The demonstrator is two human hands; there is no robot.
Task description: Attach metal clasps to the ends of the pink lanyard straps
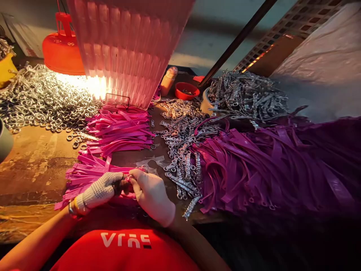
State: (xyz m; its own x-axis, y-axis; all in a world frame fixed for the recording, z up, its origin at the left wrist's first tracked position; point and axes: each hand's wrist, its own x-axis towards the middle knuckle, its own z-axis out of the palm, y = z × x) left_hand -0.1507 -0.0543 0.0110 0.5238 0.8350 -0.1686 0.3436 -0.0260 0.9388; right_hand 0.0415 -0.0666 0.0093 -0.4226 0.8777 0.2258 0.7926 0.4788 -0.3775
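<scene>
My left hand (103, 191), in a knitted glove with dark dots, is closed at the front of the bench. Its darkened fingertips pinch the end of a pink strap (128, 185). Against it, my right hand (153, 194), which looks pale and gloved, is closed with thumb and forefinger on the same small end. The fingers hide most of what lies between them. Under and behind both hands lies a bundle of pink straps (81, 174). A second pink bundle (121, 130) rests farther back, with metal rings at its right ends.
Silver ring-ended pieces (47, 99) heap at left under a red lamp (62, 52). More silver pieces (183, 146) lie mid-bench, beside a large purple strap pile (254, 169). A ribbed translucent sheet (132, 45) hangs behind. A red bowl (186, 91) and bottle (168, 79) stand at back.
</scene>
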